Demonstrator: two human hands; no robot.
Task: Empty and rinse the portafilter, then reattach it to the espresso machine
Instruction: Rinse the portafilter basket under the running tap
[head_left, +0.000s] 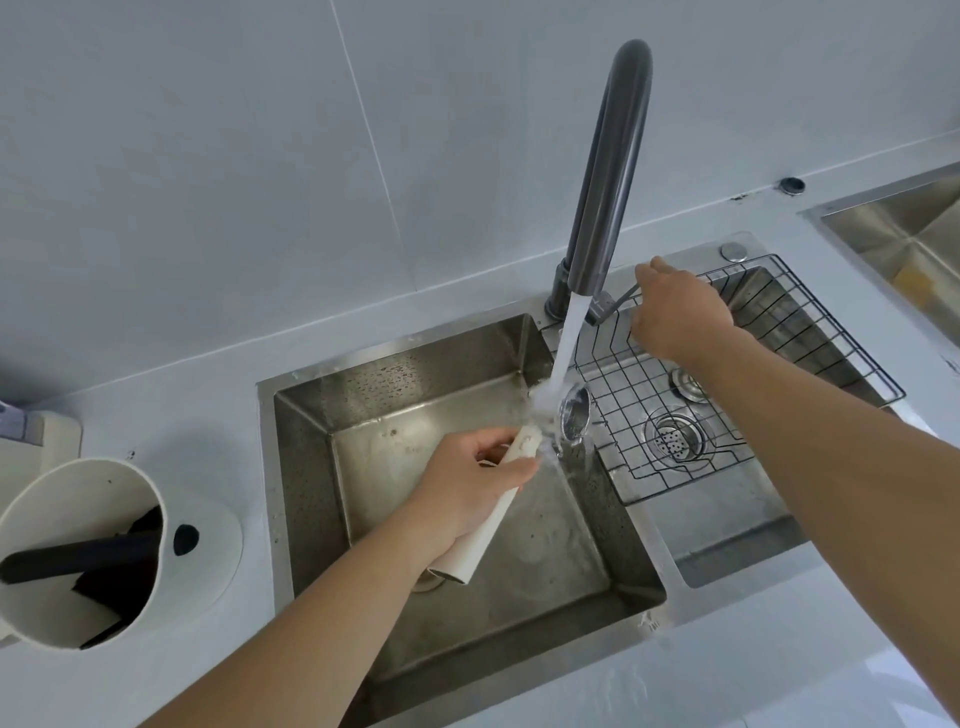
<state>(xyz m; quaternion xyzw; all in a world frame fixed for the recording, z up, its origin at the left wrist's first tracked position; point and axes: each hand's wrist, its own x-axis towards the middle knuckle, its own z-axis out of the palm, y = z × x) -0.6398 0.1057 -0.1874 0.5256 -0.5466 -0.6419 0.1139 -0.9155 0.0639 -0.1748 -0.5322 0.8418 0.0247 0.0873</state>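
Left hand (467, 488) fingers grip the portafilter (574, 415) under running water (563, 343); right hand (675, 312) fingers close on the faucet lever (618, 300).

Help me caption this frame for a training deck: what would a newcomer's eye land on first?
The tall dark faucet at centre, pouring a white stream onto the metal basket of the portafilter over the left sink basin. The left hand grips its cream handle while the right hand rests on the faucet lever. At far left, a cream knock box sits on the counter.
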